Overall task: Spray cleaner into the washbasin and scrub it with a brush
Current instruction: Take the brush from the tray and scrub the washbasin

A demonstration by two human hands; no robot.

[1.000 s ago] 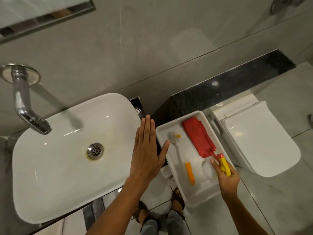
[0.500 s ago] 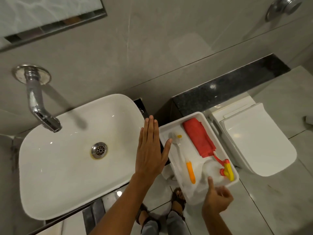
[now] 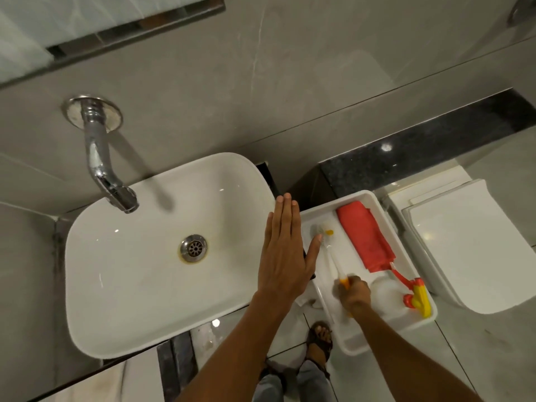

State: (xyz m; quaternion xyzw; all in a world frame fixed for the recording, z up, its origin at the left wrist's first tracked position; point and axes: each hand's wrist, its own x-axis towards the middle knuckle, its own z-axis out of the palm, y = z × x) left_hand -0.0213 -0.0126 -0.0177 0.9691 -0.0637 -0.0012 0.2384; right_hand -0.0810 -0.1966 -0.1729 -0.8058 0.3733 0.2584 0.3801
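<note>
Looking from the tap side across, the washbasin (image 3: 139,256) seems dry and unscrubbed, with a yellowish ring around its drain (image 3: 193,247). The left hand (image 3: 285,250) hovers flat, fingers spread, at the basin's right edge. In the white tray (image 3: 385,216), the right hand (image 3: 354,294) closes around the brush (image 3: 329,250), hiding most of its orange handle. The spray bottle (image 3: 412,294) lies beside it, its clear body hard to make out.

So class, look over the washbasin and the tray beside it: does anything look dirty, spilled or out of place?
A yellowish stain rings the drain at the bottom of the white washbasin; elsewhere the bowl looks clean. In the tray, the spray bottle lies on its side, with no spill visible.
</note>
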